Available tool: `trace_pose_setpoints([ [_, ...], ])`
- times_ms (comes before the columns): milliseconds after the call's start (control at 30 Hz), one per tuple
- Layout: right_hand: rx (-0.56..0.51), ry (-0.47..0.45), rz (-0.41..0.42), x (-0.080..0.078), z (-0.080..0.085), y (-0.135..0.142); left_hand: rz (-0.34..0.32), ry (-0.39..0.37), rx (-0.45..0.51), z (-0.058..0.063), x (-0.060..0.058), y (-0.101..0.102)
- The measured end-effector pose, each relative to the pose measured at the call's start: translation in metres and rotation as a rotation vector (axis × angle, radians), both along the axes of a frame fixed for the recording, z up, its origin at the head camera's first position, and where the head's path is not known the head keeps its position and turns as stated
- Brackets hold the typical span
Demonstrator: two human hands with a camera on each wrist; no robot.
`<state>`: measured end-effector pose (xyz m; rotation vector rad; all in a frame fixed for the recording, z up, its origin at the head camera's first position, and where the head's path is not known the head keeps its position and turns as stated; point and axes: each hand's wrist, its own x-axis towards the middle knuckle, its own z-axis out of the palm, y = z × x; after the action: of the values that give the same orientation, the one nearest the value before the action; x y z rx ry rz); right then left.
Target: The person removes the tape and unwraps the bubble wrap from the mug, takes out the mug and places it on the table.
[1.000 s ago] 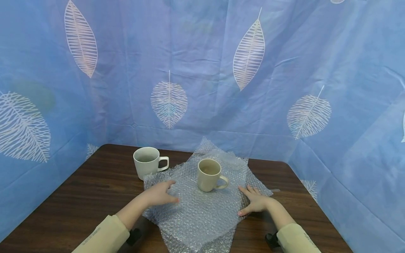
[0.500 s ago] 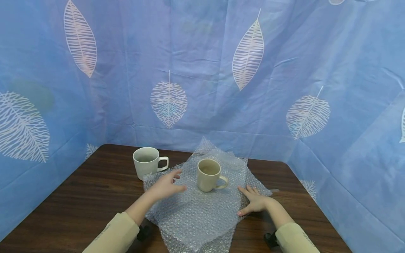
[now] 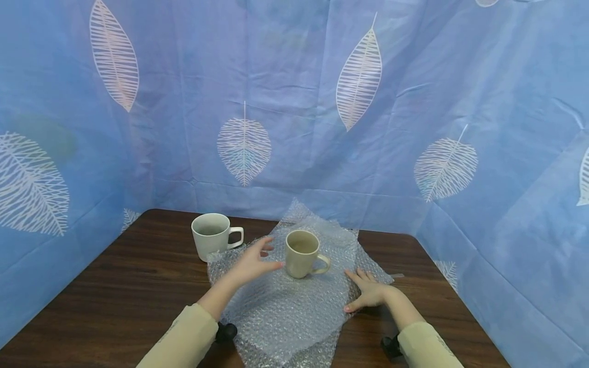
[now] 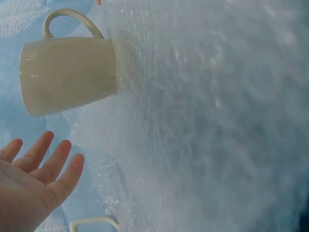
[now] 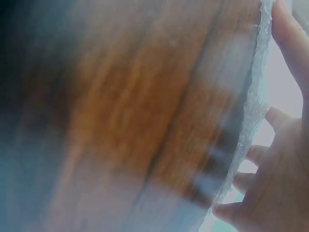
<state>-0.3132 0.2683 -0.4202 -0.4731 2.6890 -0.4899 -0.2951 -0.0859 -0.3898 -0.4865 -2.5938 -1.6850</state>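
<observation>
A beige mug [image 3: 300, 255] stands upright on layered sheets of bubble wrap [image 3: 294, 312], its handle pointing right in the head view. My left hand [image 3: 253, 261] is just left of it, thumb and fingers spread and holding nothing. In the left wrist view, a gap shows between the fingers [image 4: 60, 162] and the mug [image 4: 67, 72]. My right hand [image 3: 368, 294] rests at the right edge of the bubble wrap with its fingers spread. The right wrist view has its fingertips [image 5: 224, 211] on the edge of the wrap [image 5: 248, 123].
A larger white mug [image 3: 209, 237] stands at the back left, its base partly behind a corner of the wrap. A small clear strip [image 3: 398, 276] sticks out at the right corner. The dark wooden table [image 3: 138, 286] backs onto a blue leaf-print curtain [image 3: 299, 128].
My left hand has moved right and slightly away from me, from the wrap's left side to beside the beige mug. The right hand and both mugs have stayed in place.
</observation>
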Motion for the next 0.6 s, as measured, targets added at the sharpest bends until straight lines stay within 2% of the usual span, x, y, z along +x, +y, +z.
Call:
trace_pose_setpoints([
  [367, 0.016, 0.002, 0.007, -0.004, -0.003, 0.001, 0.008, -0.03, 0.101, -0.01, -0.013, 0.018],
  [600, -0.021, -0.023, 0.013, -0.007, -0.006, 0.005, 0.022, -0.044, 0.154, -0.02, -0.023, 0.031],
])
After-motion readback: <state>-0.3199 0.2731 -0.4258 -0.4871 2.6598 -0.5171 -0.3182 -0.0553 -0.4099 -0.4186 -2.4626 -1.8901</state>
